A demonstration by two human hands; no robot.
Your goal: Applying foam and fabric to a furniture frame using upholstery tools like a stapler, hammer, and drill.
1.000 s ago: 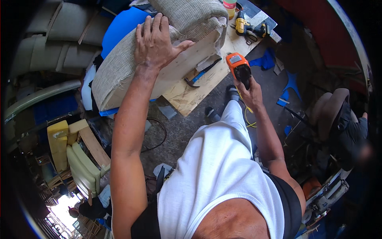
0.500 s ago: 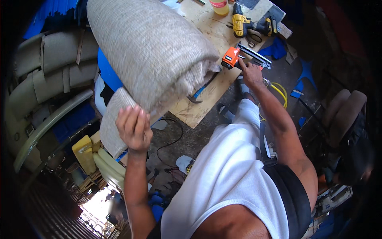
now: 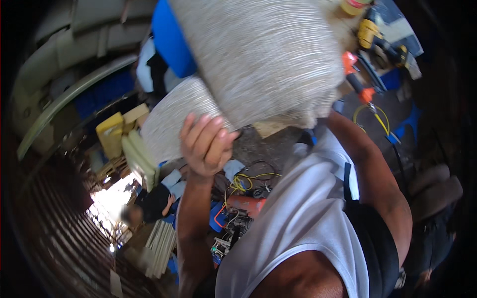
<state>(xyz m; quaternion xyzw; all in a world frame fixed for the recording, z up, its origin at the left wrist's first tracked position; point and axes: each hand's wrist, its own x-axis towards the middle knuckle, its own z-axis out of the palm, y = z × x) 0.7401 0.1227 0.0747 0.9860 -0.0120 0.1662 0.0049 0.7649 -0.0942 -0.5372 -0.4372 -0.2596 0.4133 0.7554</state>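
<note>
A big seat cushion covered in ribbed grey fabric fills the upper middle, with a smaller flap-like part at its lower left. My left hand is closed, its curled fingers at the edge where these two parts meet. My right forearm runs up to the cushion's lower right corner, and the hand itself is hidden behind the fabric. Just right of the cushion lies an orange and black pneumatic stapler, out of my hands, with a yellow air hose on it.
A yellow and black cordless drill and a jar of yellowish liquid stand at the upper right. Padded panels are stacked at upper left. Yellow foam blocks and another person are at left. Hoses and an orange-red tank lie below.
My right hand has left the stapler and gone behind the cushion's lower right end. The cushion now sits further right and has turned, and the view has shifted. My left hand stays at the flap.
</note>
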